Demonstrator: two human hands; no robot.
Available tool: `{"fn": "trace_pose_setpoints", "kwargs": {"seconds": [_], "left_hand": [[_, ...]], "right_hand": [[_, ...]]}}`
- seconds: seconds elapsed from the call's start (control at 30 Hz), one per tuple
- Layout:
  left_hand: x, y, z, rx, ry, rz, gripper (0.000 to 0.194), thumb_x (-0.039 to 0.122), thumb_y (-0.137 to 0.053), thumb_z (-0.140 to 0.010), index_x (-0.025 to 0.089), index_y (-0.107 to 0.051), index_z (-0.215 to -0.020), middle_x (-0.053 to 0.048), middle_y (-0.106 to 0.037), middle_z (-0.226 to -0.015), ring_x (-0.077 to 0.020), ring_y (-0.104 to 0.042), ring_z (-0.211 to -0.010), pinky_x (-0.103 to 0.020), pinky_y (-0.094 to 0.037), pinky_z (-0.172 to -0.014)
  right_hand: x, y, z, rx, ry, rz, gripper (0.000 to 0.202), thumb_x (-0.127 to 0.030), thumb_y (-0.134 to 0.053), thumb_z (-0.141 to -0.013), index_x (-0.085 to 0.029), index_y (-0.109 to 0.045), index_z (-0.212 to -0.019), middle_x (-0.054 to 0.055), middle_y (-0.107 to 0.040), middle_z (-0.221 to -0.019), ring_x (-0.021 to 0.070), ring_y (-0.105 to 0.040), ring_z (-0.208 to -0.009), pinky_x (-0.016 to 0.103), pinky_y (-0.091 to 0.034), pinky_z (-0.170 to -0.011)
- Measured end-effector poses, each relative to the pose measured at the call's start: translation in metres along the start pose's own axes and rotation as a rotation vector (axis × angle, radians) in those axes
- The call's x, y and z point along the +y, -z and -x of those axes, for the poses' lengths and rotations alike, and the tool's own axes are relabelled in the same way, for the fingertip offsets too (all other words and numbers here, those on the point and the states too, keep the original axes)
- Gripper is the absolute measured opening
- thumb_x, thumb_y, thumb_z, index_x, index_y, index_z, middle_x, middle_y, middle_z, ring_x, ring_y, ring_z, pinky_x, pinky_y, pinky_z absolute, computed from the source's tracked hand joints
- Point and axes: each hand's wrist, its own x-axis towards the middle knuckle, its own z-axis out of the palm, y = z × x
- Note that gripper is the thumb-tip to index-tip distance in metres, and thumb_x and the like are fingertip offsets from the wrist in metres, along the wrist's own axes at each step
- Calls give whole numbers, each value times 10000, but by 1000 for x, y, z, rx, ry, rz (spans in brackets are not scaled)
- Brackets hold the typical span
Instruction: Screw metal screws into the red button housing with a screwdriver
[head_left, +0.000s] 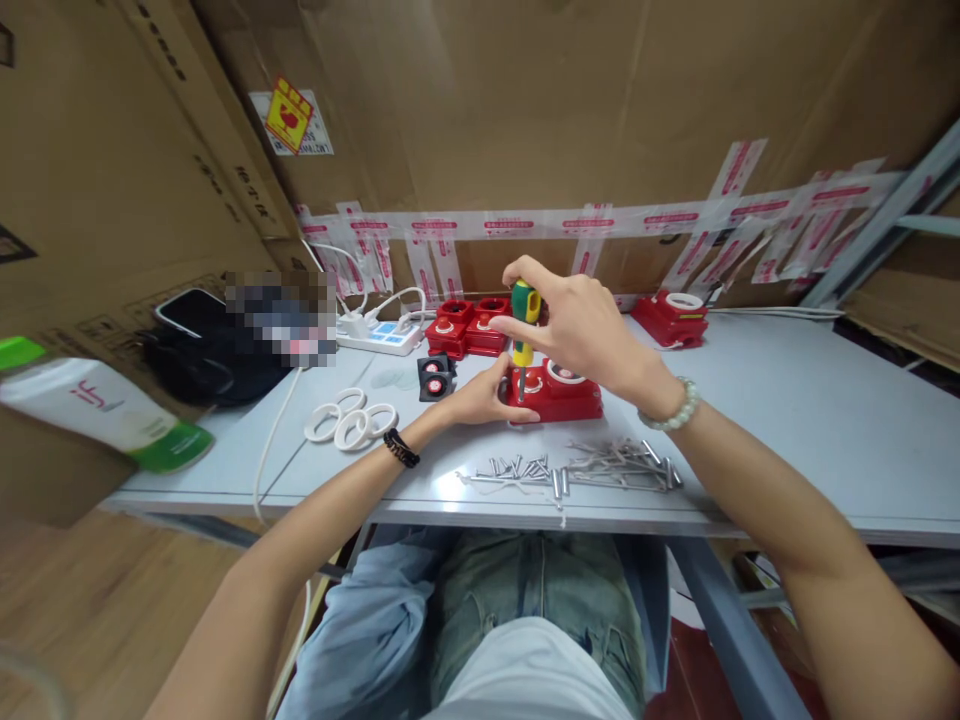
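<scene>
My right hand [574, 318] is closed round a green and yellow screwdriver [523, 352], which stands upright with its shaft down at the left end of a red housing [574, 402]. At that same end my left hand [484, 393] grips the housing between thumb and fingers. The housing lies on the grey-white table [810, 420] and has a white ring on its right part. Whether the screwdriver's tip sits in a screw cannot be made out. Nearer the table's front edge lie loose screws [525, 466] and metal rods [622, 470].
More red housings [469, 328] stand behind, and another [671, 320] at the back right. White rings [352, 425], black parts [436, 378] and a power strip [382, 336] lie left of my hands. A bottle [105, 405] and a phone [191, 313] are far left. Cardboard [487, 110] walls the back.
</scene>
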Motion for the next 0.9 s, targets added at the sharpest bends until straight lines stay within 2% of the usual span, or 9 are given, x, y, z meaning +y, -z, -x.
{"fn": "trace_pose_setpoints", "kwargs": {"seconds": [0.07,0.13,0.2,0.4,0.47,0.53,0.6,0.7,0.9], "left_hand": [[-1,0,0,-2,-3,10,733,519,-790,-679,175,-431,-1218,-146,-611,-1242,-320,-609,-1106,-505,-498,-941],[-3,-1,-1,-10,-27,36,722,501,-792,-685,181,-434,-1224,-141,-611,-1254,-314,-606,-1124,-500,-493,-959],[-4,-1,-1,-14,-45,49,737,488,-795,-686,188,-429,-1252,-137,-604,-1272,-316,-598,-1145,-510,-485,-978],[-4,-1,0,-2,-42,42,815,495,-802,-678,221,-388,-1324,-134,-586,-1298,-327,-573,-1195,-530,-471,-1007],[-3,-1,0,-7,-37,43,821,502,-801,-679,219,-382,-1326,-138,-578,-1311,-322,-578,-1188,-520,-477,-1000],[-2,-1,0,-12,-32,48,827,505,-801,-681,217,-376,-1330,-140,-574,-1317,-316,-585,-1177,-511,-485,-988],[-3,-1,0,-15,-25,44,828,507,-800,-682,212,-378,-1331,-139,-573,-1317,-317,-585,-1174,-513,-487,-980],[-6,-1,-1,-9,-30,39,822,502,-800,-679,211,-388,-1328,-135,-571,-1321,-321,-575,-1187,-521,-480,-986],[-5,-1,-1,-4,-47,58,817,486,-803,-676,200,-410,-1333,-147,-556,-1359,-328,-562,-1223,-514,-463,-1021]], "right_hand": [[1,1,0,-31,36,-37,303,-299,-602,-859,-221,-557,-1149,35,-623,-905,166,-513,-729,299,-358,-692],[3,5,0,-118,102,-151,336,-223,-584,-842,-227,-537,-1174,36,-628,-984,154,-515,-739,291,-375,-697],[3,8,1,-181,135,-208,341,-208,-580,-844,-234,-530,-1181,23,-631,-949,147,-508,-709,291,-383,-690],[0,1,2,-18,-40,82,236,-358,-591,-891,-208,-577,-1072,27,-590,-738,176,-496,-647,325,-360,-668],[1,5,1,-76,-30,22,243,-315,-580,-888,-205,-559,-1104,24,-603,-759,166,-493,-641,316,-361,-655],[4,13,1,-186,37,-120,266,-234,-571,-872,-209,-543,-1136,17,-622,-814,149,-499,-649,297,-370,-643],[5,21,2,-242,112,-223,242,-195,-579,-859,-213,-557,-1100,15,-634,-871,140,-515,-678,288,-383,-656],[0,23,4,-176,104,-174,160,-250,-650,-846,-215,-575,-983,8,-621,-839,149,-520,-692,301,-385,-684],[-12,-1,6,0,-81,106,257,-393,-666,-857,-181,-570,-967,32,-560,-705,185,-508,-651,305,-339,-643]]}}
